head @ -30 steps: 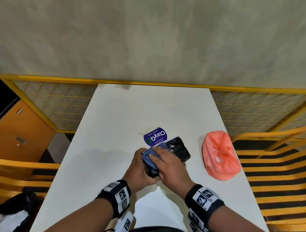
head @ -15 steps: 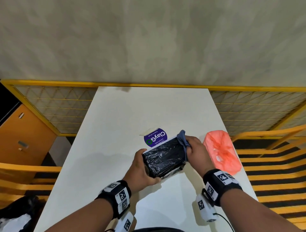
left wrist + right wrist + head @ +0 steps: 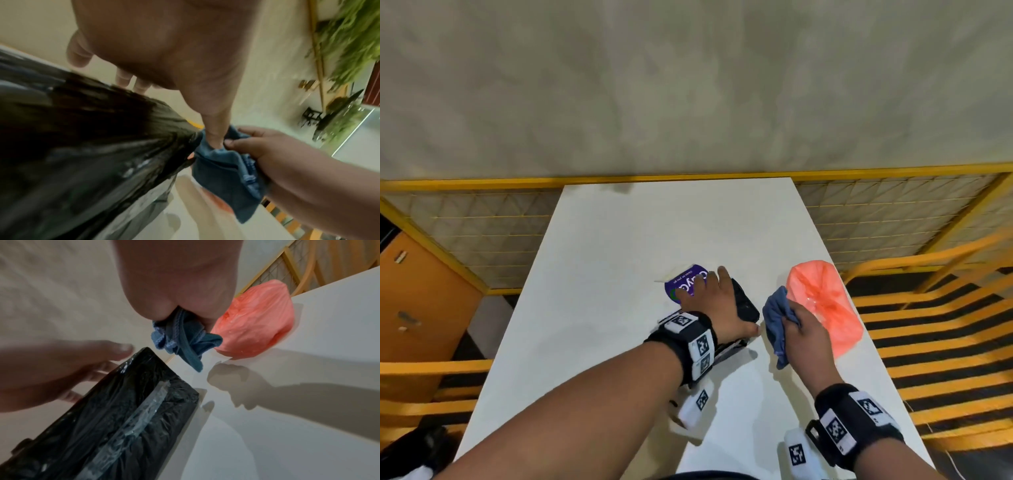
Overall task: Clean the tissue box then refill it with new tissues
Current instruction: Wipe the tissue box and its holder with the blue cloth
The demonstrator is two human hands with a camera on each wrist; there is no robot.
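Observation:
The black tissue box (image 3: 744, 301) (image 3: 123, 418), wrapped in glossy black plastic (image 3: 82, 146), lies on the white table (image 3: 619, 274). My left hand (image 3: 715, 301) (image 3: 164, 48) (image 3: 51, 369) reaches over its top with fingers stretched out past the far side and the thumb by the near right corner. My right hand (image 3: 808, 339) (image 3: 287, 162) (image 3: 180, 280) grips a bunched blue cloth (image 3: 775, 322) (image 3: 226, 175) (image 3: 180, 340) just right of the box, a little apart from it. A purple ClayGo tissue pack (image 3: 681, 279) lies beyond the box, partly under my left fingers.
A crumpled pink plastic bag (image 3: 825, 305) (image 3: 257, 327) lies on the table right behind the cloth. Yellow mesh railing (image 3: 482, 240) borders the table on both sides and at the back. An orange cabinet (image 3: 417, 301) stands at the left.
My right hand has drawn the cloth off the box's right end and away to the right. My left hand has shifted from the box's near left end to over its top.

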